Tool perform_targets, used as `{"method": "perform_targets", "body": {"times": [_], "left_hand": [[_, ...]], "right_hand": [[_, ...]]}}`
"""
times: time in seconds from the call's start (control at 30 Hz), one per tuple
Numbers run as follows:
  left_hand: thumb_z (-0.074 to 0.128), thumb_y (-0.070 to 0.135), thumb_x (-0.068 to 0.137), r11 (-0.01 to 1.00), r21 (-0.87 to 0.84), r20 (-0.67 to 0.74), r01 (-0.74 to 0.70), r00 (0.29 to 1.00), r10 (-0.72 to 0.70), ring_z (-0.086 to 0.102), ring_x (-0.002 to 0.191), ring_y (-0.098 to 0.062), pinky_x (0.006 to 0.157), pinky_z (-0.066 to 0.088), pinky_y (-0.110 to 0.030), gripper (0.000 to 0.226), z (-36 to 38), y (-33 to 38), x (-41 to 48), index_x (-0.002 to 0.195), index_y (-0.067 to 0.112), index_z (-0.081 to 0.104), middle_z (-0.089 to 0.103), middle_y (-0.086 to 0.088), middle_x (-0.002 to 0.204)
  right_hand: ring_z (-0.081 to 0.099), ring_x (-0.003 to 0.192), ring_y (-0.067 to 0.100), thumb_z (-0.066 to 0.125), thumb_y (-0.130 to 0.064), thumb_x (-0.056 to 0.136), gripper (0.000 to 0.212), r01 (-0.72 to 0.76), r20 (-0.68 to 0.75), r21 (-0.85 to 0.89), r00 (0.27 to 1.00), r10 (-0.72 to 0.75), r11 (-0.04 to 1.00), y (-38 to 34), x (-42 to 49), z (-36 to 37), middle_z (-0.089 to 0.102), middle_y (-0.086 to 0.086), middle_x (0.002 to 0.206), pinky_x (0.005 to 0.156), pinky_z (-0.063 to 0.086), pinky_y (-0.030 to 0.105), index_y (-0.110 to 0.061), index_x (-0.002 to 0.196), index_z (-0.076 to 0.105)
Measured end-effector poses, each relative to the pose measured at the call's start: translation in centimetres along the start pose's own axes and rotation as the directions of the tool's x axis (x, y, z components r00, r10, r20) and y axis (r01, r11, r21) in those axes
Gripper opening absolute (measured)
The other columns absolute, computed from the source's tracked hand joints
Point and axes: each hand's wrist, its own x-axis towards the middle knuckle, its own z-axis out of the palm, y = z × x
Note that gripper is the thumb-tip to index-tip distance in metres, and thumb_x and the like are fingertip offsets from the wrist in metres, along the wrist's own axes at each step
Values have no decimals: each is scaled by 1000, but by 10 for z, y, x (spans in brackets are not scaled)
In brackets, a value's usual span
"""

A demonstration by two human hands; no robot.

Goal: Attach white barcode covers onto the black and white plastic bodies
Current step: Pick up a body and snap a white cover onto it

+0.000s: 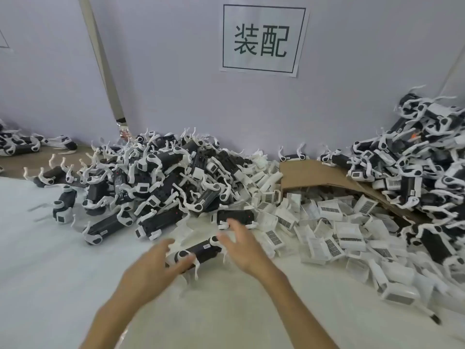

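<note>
Covering a plastic body [204,250] partly, hands left [153,267] and right [242,248] blur.

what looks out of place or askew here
The brown cardboard sheet is buckled into a hump by the wall, with white barcode covers spilled under its raised edge. The wall sign hangs slightly tilted.

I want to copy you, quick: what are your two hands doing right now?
Left hand: fingers on a black and white body; firm grip cannot be told.
Right hand: open, holding nothing.
</note>
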Motion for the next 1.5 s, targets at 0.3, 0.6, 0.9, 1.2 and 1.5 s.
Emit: {"method": "perform_targets", "body": {"times": [0.3, 0.6, 0.9, 1.2, 1.5], "left_hand": [[83, 35, 74, 765, -617, -339, -182, 940, -49, 63, 80, 4, 65, 48, -18, 46, 31, 19, -2, 112, 34, 57, 67, 14, 95], [55, 65, 89, -408, -850, 239, 332, 935, 262, 65, 115, -30, 102, 45, -45, 66, 61, 90, 10, 122, 8, 61, 67, -11, 124], [66, 44, 87, -142, -975, 144, 169, 974, 174, 68, 115, -24, 84, 61, -31, 53, 66, 112, 59, 127, 10, 65, 68, -10, 128], [72, 40, 79, -34, -962, 261, 271, 949, 177, 61, 117, -27, 103, 48, -43, 67, 95, 95, 54, 133, 4, 54, 60, -11, 125], [65, 35, 87, 29, -973, 230, 229, 948, 219, 74, 98, -27, 76, 61, -34, 32, 101, 91, 54, 108, 15, 77, 74, -13, 112]], "right_hand": [[64, 92, 21, 67, -35, 92, 9, 114, -109, 458, 991, -72, 881, 1, -15, -7, 68, 3, 104, 78, 59, 39, -31, 100, 67], [57, 120, 18, 82, -19, 71, 47, 492, -486, 401, 829, -276, 772, 20, -44, -41, 55, -7, 119, 93, 55, 33, -26, 112, 63], [52, 126, 5, 69, -7, 75, 60, 323, -320, 357, 924, -210, 877, 42, -15, -72, 53, -17, 130, 106, 44, 30, -35, 123, 47], [45, 116, 20, 70, -24, 80, 57, -181, -467, -210, 882, 64, 961, 107, -10, -43, 52, -6, 119, 106, 26, 35, -25, 134, 53], [58, 96, 8, 80, -9, 75, 50, 39, -547, 312, 824, 146, 949, 96, -21, -62, 59, -7, 110, 80, 46, 19, -31, 116, 62]]}}
